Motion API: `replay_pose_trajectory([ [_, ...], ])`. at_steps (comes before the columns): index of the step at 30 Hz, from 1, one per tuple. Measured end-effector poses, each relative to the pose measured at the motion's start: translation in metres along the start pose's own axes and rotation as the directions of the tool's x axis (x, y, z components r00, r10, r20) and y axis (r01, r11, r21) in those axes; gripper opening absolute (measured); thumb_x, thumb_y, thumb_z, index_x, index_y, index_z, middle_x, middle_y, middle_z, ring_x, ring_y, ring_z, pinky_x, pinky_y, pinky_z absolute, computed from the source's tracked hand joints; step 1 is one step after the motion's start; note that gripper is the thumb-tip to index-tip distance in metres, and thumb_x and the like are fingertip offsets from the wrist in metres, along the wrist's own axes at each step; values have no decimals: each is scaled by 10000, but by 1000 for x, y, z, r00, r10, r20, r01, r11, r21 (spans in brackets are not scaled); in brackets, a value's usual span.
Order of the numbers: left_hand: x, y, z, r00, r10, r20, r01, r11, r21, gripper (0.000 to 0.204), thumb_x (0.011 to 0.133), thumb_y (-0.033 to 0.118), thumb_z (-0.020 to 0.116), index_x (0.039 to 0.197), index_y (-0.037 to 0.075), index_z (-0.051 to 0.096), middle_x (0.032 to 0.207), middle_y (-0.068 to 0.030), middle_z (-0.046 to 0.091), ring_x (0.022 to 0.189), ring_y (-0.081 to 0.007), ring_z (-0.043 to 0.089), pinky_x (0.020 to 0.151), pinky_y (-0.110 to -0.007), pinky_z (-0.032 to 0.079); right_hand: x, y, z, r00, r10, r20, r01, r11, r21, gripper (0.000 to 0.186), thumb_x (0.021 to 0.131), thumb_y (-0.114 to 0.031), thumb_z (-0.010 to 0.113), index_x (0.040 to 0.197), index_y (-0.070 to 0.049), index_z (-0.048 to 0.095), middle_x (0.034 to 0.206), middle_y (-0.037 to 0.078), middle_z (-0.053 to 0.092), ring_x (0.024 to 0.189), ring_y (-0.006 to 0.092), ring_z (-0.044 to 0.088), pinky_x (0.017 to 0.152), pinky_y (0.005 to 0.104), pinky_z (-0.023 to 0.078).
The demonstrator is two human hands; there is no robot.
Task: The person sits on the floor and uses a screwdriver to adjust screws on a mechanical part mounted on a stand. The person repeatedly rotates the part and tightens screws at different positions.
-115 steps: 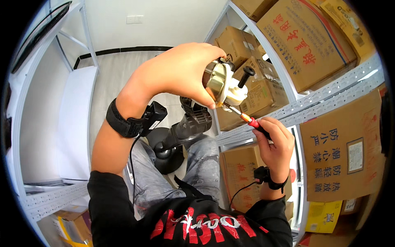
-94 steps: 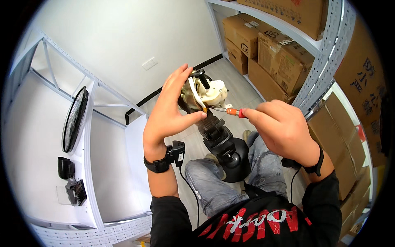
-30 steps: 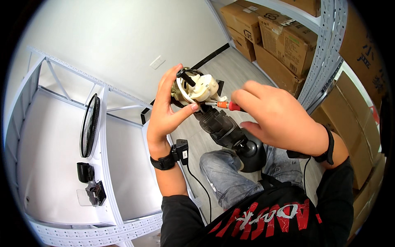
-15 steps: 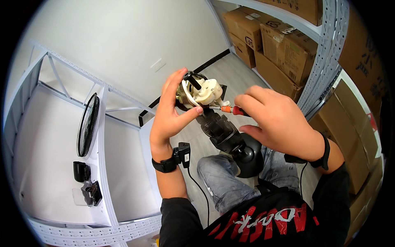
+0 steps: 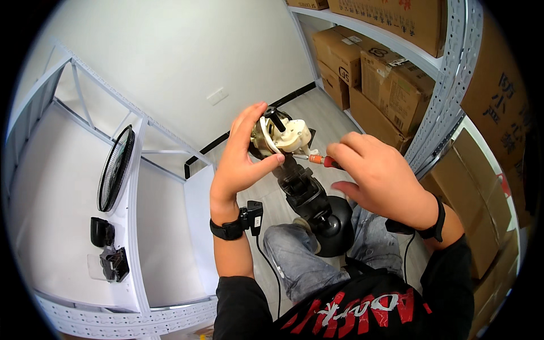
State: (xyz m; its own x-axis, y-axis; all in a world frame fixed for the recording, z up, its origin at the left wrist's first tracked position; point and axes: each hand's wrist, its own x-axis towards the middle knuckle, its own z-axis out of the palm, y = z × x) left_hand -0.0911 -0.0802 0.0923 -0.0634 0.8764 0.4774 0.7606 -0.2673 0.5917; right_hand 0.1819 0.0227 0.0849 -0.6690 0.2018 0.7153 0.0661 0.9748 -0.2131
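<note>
Left hand [image 5: 241, 158] curled around the left side of a cream-and-metal motor head [image 5: 292, 136], I have the thumb along its near edge and the fingers over the far side. My right hand [image 5: 378, 177] is at the red handle of a screwdriver [image 5: 324, 161], thumb apart below it; whether the hidden fingers close on the handle, I cannot tell. The shaft points left to the motor's near underside, though its tip is too small to make out. A black knob [image 5: 276, 120] sticks up from the head.

Just below, a black neck [image 5: 306, 192] slants down to a round black base [image 5: 333, 229] between my legs [image 5: 300, 255], filling the space under my hands. From the black strap [image 5: 228, 229] on my left wrist, a cable [image 5: 276, 269] trails nearer me.

To the left, a white shelf [image 5: 170, 243] carries a round black mesh guard [image 5: 116, 168] at its edge, with a small black part [image 5: 102, 232] and a clear-and-black piece [image 5: 115, 264] nearer. On the far right, brown cartons [image 5: 391, 90] fill a metal rack [image 5: 391, 34], and a larger carton [image 5: 467, 192] is beside my right forearm; their contents are hidden.
</note>
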Motion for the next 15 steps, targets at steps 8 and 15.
replay_pose_trajectory([
  [8,0,-4,-1,1000,13,-11,-13,1000,15,847,754,224,828,1511,57,488,1571,-143,450,1438,-307,452,1172,-424,381,0,8,0,999,39,26,-41,995,95,123,847,-94,720,895,-62,611,767,91,606,699,332,644,594,455,492],
  [15,-2,-6,0,999,40,-25,-40,999,11,900,753,241,831,1550,64,453,1564,-156,453,1421,-308,464,1177,-425,373,-1,-6,4,998,61,-30,-61,998,18,148,844,-85,732,874,-50,591,743,80,554,656,343,610,591,455,492],
])
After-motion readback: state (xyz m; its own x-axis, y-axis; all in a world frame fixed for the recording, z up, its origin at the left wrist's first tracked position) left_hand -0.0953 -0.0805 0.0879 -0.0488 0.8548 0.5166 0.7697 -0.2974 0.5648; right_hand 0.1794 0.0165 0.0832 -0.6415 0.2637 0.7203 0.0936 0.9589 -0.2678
